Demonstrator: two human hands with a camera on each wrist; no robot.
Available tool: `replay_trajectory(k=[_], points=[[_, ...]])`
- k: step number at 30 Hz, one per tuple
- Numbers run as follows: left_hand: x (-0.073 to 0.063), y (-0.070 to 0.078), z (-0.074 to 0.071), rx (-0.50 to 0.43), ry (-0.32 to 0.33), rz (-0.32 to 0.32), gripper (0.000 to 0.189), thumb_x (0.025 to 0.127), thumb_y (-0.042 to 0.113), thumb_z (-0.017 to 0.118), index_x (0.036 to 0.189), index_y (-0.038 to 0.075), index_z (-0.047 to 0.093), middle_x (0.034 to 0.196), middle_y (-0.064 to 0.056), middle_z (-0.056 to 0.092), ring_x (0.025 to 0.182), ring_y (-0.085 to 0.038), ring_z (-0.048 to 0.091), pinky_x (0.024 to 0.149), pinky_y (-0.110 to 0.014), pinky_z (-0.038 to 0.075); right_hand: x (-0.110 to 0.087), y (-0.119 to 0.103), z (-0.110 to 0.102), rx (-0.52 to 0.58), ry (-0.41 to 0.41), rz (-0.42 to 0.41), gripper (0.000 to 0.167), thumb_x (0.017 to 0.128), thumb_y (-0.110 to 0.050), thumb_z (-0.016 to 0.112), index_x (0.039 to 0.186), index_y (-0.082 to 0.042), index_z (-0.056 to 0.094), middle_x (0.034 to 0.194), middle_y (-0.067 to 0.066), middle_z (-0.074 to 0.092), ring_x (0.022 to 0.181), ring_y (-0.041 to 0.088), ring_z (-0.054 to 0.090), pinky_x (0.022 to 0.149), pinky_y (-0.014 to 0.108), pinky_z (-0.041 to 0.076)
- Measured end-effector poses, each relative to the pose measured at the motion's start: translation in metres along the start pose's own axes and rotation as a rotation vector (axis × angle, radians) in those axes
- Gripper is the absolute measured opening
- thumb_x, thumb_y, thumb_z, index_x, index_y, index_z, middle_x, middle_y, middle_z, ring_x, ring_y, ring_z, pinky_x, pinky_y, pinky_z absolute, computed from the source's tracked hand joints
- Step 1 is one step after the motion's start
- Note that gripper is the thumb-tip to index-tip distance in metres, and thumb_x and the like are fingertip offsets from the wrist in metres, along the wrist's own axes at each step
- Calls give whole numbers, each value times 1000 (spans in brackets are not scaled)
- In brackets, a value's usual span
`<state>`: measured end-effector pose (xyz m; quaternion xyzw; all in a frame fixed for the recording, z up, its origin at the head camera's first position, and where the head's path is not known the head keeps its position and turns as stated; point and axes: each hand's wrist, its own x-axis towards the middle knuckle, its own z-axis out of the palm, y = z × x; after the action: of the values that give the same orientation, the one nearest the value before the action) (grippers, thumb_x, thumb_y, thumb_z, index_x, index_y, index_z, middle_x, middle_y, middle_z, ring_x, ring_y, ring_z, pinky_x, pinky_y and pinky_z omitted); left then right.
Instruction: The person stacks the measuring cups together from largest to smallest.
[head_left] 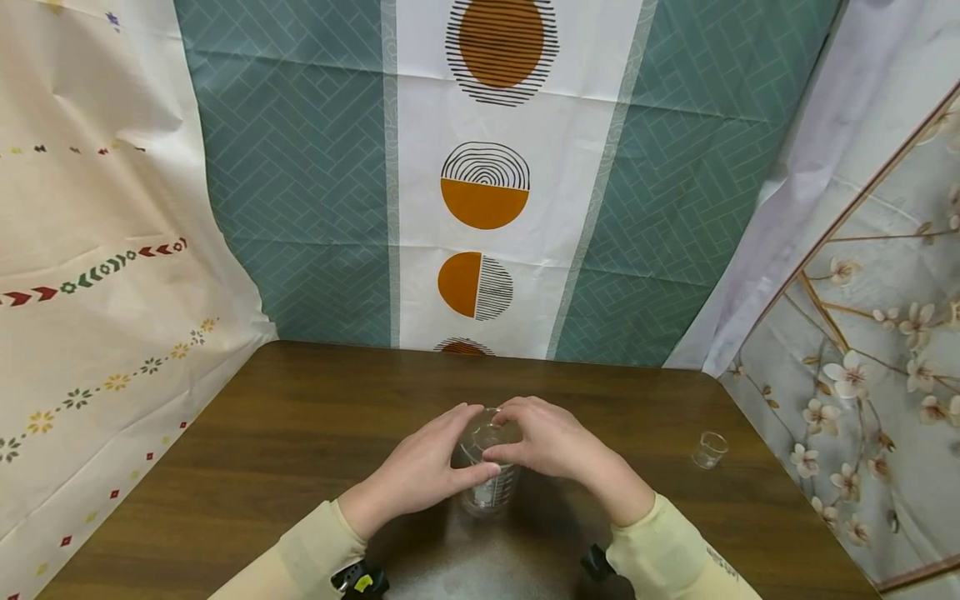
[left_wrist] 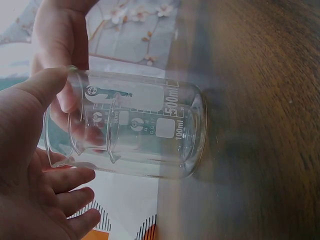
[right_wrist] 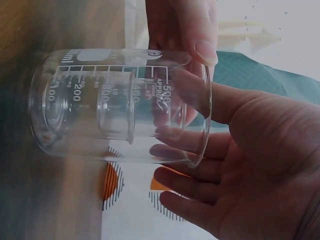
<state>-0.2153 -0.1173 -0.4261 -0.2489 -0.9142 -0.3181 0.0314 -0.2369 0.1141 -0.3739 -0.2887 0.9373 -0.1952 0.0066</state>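
A large clear 500 ml beaker stands upright on the table in front of me. My left hand holds its rim, thumb on the near side and fingers towards the far side. Inside it sits a 100 ml beaker, its markings showing through the outer glass. A smaller beaker stands partly out of that one, its rim near the large beaker's mouth. With thumb and index finger inside the mouth, my right hand pinches this smallest nested beaker near its rim; glass reflections blur the exact contact.
Off to the right on the brown wooden table stands another small beaker. A patterned cloth hangs behind the table's back edge, with further cloths on both sides.
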Motion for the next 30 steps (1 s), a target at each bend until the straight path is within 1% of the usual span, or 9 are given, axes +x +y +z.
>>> replay_trajectory(k=[8, 14, 22, 30], points=[[1, 0, 0, -3, -9, -12, 98, 97, 77, 69, 168, 15, 45, 173, -10, 44, 160, -34, 40, 119, -65, 44, 4, -4, -5, -67, -64, 10, 40, 93, -36, 90, 123, -10, 82, 135, 6, 74, 128, 29, 67, 104, 51, 56], [1, 0, 0, 2, -6, -10, 97, 97, 76, 70, 168, 15, 46, 172, -9, 44, 159, -34, 41, 119, -65, 44, 6, -6, -6, -106, -81, 4, 36, 92, -32, 90, 119, -9, 83, 134, 7, 74, 127, 28, 67, 103, 49, 57], [1, 0, -1, 3, -10, -14, 97, 97, 77, 69, 168, 15, 45, 173, -10, 43, 159, -34, 41, 118, -66, 44, 9, -7, -7, -138, -92, -19, 33, 91, -34, 91, 114, -11, 84, 130, 4, 75, 123, 27, 68, 99, 48, 58], [1, 0, -1, -4, -10, -14, 97, 97, 77, 69, 168, 14, 45, 173, -9, 43, 160, -34, 41, 119, -65, 44, 11, -7, -7, -170, -111, -14, 34, 90, -40, 92, 110, -14, 85, 122, 1, 76, 115, 24, 69, 94, 46, 59]])
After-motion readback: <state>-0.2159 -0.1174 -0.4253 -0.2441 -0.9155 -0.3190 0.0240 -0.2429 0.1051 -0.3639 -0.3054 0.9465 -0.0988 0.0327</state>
